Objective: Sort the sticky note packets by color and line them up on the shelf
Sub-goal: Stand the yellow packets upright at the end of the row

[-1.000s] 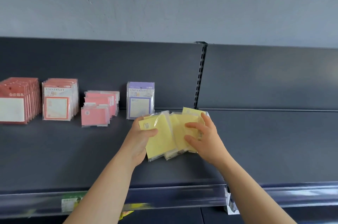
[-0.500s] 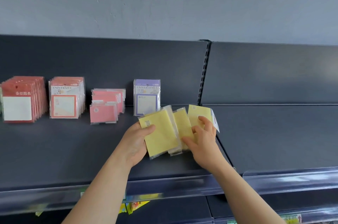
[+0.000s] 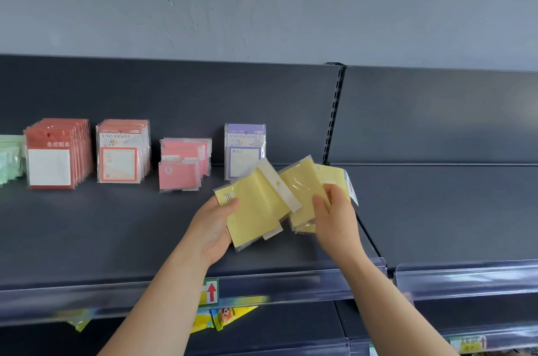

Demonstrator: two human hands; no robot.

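The dark shelf (image 3: 87, 239) ends in a clear front lip (image 3: 291, 280); bare surface lies in front of the red and pink packet rows (image 3: 119, 152) and right of the slotted upright (image 3: 334, 114); the yellow sticky note packets (image 3: 262, 210) are fanned over the shelf, just in front of the purple packet (image 3: 244, 149); the left hand (image 3: 212, 227) grips the front packet's left edge, thumb curled onto its face; the right hand (image 3: 334, 219) clasps the rear ones, fingers curled round them.

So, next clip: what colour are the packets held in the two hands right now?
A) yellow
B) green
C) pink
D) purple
A: the left hand and the right hand each grip yellow packets, fanned out over the shelf.
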